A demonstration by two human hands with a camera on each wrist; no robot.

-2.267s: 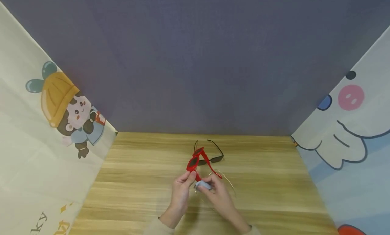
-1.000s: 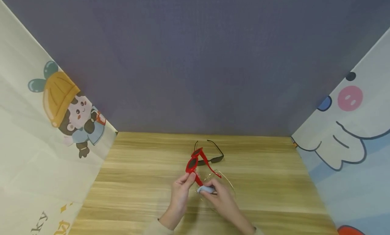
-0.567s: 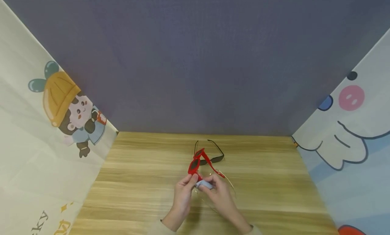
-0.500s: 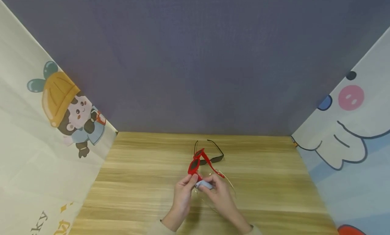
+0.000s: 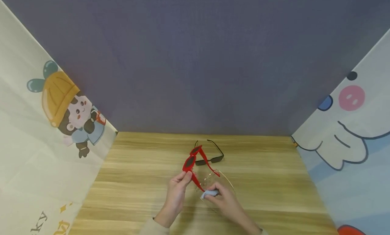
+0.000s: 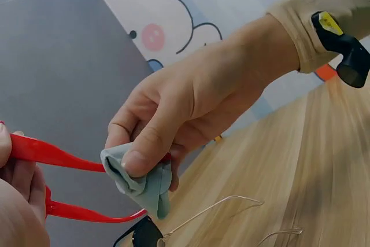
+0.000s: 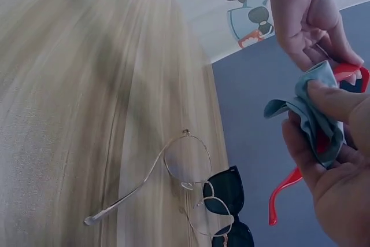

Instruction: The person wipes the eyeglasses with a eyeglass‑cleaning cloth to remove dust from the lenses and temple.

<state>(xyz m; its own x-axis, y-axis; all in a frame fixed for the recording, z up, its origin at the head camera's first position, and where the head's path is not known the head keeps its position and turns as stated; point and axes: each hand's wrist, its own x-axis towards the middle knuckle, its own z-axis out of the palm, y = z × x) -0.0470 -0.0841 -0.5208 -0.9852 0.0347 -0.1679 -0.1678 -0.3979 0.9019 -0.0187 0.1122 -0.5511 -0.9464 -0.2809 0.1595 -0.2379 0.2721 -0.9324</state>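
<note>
My left grip (image 5: 175, 195) is holding the red glasses (image 5: 189, 163); my right grip (image 5: 228, 200) is pinching a cloth (image 5: 210, 193) round one leg (image 5: 197, 181). I'm probably wiping, likely needing gentle rubbing next.

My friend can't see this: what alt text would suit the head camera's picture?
A person's left hand holds red-framed sunglasses while the right hand pinches a pale blue cloth at the end of one temple. Black sunglasses and thin gold wire glasses lie on the wooden table; cartoon-printed panels flank it.
</note>
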